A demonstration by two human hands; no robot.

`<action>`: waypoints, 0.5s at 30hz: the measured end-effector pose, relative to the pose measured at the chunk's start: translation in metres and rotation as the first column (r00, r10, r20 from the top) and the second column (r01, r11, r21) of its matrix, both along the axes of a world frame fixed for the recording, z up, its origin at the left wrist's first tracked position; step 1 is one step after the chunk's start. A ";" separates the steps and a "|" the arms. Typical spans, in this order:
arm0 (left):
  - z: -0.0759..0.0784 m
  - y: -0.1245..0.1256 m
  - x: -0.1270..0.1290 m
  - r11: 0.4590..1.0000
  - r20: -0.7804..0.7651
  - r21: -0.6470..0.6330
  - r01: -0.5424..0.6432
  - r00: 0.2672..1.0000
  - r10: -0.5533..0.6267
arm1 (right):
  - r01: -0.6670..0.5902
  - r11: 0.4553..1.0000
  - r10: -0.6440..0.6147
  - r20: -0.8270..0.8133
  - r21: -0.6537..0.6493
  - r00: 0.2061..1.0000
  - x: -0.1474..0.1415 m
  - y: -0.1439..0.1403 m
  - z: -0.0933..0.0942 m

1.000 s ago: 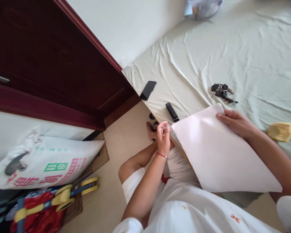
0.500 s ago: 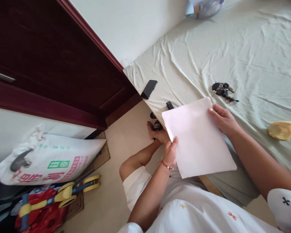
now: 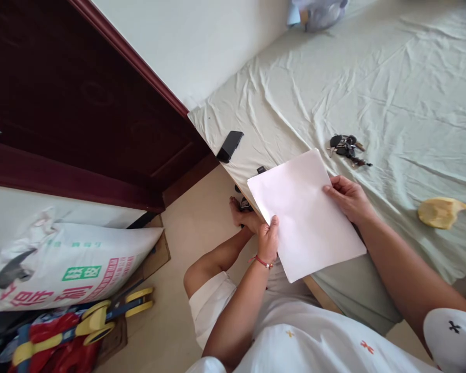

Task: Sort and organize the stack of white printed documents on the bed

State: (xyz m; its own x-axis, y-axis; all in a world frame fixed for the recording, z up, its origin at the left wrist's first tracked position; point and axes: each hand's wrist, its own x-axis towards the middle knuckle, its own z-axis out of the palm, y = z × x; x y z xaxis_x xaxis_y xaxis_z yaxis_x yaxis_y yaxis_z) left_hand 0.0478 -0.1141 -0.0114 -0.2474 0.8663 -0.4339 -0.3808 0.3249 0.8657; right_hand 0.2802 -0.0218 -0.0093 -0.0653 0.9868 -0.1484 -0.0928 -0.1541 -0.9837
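One white sheet of paper (image 3: 305, 212), flat and rectangular, held over the near edge of the bed (image 3: 373, 77). Left hand (image 3: 268, 241) pinches the sheet's near-left edge, thumb on top; right hand (image 3: 347, 197) clamps its right edge, fingers curled over it. Both grips are closed on the paper.

Surroundings: one bunch of keys (image 3: 347, 147), dark metal, lies on the sheet just beyond the right hand, not touching it. One black phone-like slab (image 3: 230, 145) sits at the bed's left edge. A second small black object (image 3: 261, 169) peeks out from under the paper's far-left corner (mostly covered, so its shape cannot be made out). One yellowish, bitten-looking lump (image 3: 440, 212) lies to the right, well apart from the paper.

Bedsheet: pale green, creased cloth. Dark red wooden door (image 3: 81, 93) at far left. One printed woven sack (image 3: 70, 264) on the floor at left, with red, yellow and blue plastic items (image 3: 81, 326) nearer.
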 end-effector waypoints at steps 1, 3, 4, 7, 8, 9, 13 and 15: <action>0.001 -0.001 0.000 1.000 0.012 0.002 0.002 1.000 -0.002 | -0.003 1.000 0.003 0.016 0.003 1.000 0.000 -0.001 0.000; 0.005 -0.001 -0.001 1.000 0.067 0.006 -0.003 0.998 0.003 | -0.003 1.000 0.003 0.043 -0.004 0.999 -0.001 -0.002 0.000; 0.007 -0.001 -0.002 1.000 0.115 -0.011 -0.022 0.993 0.023 | -0.006 1.000 0.007 0.055 -0.008 0.998 -0.001 -0.002 -0.001; 0.010 0.003 -0.007 0.995 0.262 -0.071 -0.064 0.962 0.081 | -0.039 0.999 0.041 0.087 -0.023 0.995 0.001 -0.003 -0.004; 0.010 0.005 -0.009 0.995 0.305 -0.076 -0.063 0.949 0.084 | -0.052 0.998 0.055 0.091 -0.031 0.994 0.002 -0.003 -0.005; 0.009 0.007 -0.012 0.996 0.341 -0.074 -0.053 0.937 0.076 | -0.064 0.997 0.067 0.089 -0.042 0.994 0.003 -0.003 -0.005; 0.002 0.011 -0.015 0.998 0.399 -0.061 0.004 0.917 0.021 | -0.055 0.996 0.061 0.091 -0.065 0.994 0.004 -0.003 -0.003; -0.002 0.011 -0.014 0.998 0.384 -0.059 -0.008 0.923 0.030 | -0.026 1.000 0.028 0.130 -0.017 0.991 0.003 -0.002 -0.002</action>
State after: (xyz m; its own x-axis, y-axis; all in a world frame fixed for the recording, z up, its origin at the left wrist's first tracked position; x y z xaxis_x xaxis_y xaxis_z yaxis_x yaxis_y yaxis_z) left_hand 0.0340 -0.1036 -0.0131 -0.0685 0.8349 -0.5462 -0.6873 0.3574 0.6324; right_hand 0.2832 -0.0237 -0.0112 -0.0713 0.9825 -0.1720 0.0402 -0.1695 -0.9847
